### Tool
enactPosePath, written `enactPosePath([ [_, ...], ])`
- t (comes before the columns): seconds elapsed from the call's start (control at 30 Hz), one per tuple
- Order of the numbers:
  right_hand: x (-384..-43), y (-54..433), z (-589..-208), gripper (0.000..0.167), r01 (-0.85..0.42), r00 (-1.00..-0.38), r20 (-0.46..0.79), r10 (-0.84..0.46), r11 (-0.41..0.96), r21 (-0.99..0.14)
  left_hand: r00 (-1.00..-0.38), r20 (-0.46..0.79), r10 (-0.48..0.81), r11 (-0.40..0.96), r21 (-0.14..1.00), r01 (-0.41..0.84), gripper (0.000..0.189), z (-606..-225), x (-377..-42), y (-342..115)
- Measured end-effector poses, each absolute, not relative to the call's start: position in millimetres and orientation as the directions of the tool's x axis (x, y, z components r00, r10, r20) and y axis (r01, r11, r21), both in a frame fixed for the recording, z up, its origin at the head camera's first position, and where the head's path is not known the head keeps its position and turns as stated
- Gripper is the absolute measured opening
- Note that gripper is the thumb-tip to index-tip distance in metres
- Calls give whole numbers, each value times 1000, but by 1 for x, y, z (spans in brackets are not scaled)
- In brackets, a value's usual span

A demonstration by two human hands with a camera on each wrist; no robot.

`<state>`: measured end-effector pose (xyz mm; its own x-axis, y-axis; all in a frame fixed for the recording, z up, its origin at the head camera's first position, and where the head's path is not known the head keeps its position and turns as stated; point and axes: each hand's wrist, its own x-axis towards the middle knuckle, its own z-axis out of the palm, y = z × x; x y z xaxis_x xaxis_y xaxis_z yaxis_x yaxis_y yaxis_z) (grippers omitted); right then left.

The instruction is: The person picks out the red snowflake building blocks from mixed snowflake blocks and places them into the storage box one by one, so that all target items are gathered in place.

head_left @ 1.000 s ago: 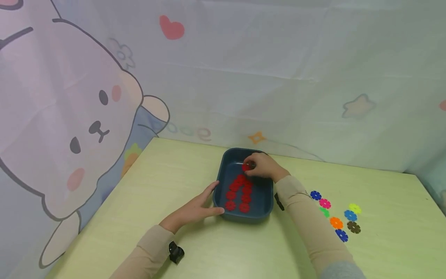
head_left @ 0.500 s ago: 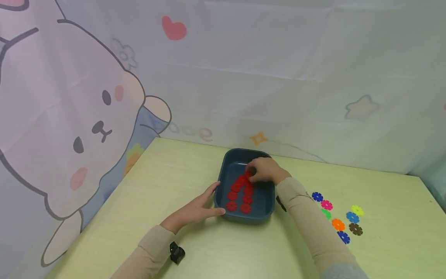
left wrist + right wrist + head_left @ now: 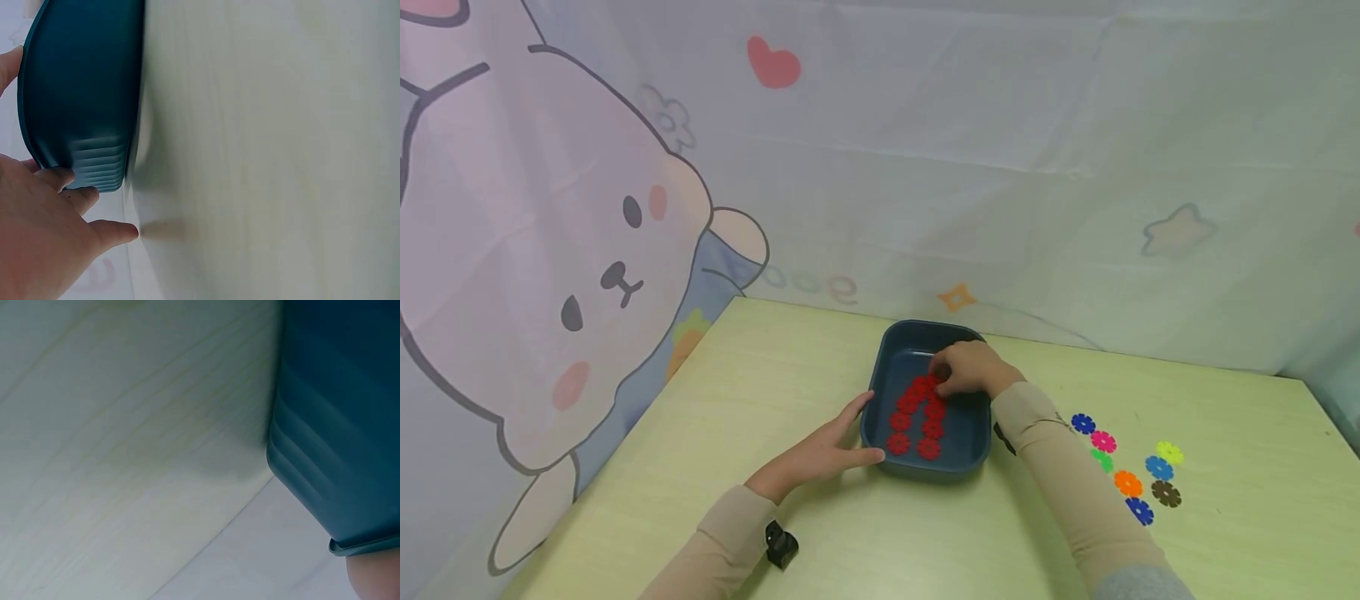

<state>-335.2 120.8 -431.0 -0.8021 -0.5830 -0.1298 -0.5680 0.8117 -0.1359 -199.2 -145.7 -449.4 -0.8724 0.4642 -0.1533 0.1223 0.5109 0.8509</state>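
A dark blue plastic bin (image 3: 962,437) stands on the table, with several red notched snowflake discs (image 3: 928,448) laid in its bottom in two slanting rows that meet toward the far side. My right hand (image 3: 968,367) reaches over the bin's right wall. Its curled fingers pinch a red snowflake disc at the meeting point of the rows, and the hand partly hides it. My left hand (image 3: 827,450) rests against the bin's near left corner, thumb at the rim and fingers spread along the outer wall (image 3: 94,94).
Right of the bin, several loose snowflake discs lie on the table, including an orange disc (image 3: 1128,483), a brown disc (image 3: 1166,493) and a yellow disc (image 3: 1169,452). A printed cloth backdrop (image 3: 925,167) hangs behind the table (image 3: 850,533).
My right hand has moved down and slightly nearer inside the bin, bringing the red snowflake disc to where the two rows meet. The left hand stays at the bin.
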Motion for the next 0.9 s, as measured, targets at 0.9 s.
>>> enactPosePath([
  [0.9, -320, 155, -406, 44, -547, -801, 113, -588, 640, -540, -856, -158, 493, 530, 834, 151, 90, -444, -206, -141],
])
